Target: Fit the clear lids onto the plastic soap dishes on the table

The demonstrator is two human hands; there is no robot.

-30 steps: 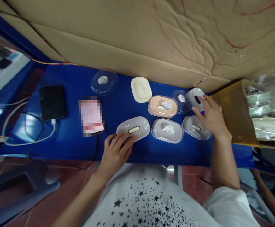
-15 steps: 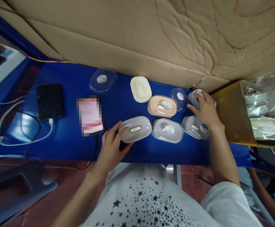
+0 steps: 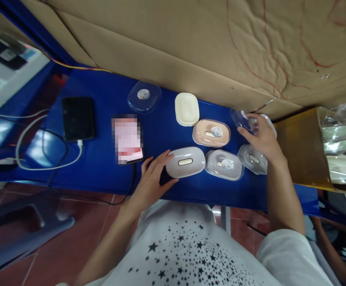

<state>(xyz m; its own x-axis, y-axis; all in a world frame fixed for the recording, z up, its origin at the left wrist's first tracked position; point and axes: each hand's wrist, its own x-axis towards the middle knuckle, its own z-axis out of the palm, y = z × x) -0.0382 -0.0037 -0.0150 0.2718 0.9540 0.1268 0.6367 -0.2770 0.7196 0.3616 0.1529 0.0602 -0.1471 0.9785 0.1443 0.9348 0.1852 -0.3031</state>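
Observation:
My left hand [image 3: 154, 174] curves around the left end of a grey oval box [image 3: 187, 169] with a pale slot in its top, fingers and thumb on its sides. My right hand [image 3: 259, 133] grips a clear plastic lid [image 3: 237, 115] bearing a round sticker. Partly hidden behind that hand is a pale item [image 3: 270, 122]. Nearby are a grey box under a clear lid [image 3: 222, 171], a second clear-covered grey box [image 3: 248, 159] below my right hand, and a peach box [image 3: 204, 139] under a clear lid. Farther back lies a cream oval tray [image 3: 186, 109].
Another clear lid [image 3: 152, 101] lies on the blue table [image 3: 158, 133]. To the left are a phone [image 3: 128, 137] and a black device [image 3: 77, 119] with a white cable. An open carton [image 3: 295, 151] of wrapped pieces stands right; brown cardboard [image 3: 167, 47] rises behind.
My right hand has shifted from the pale item onto the clear lid, which has moved right, away from the peach box. My left hand stays at the grey box. The view has shifted.

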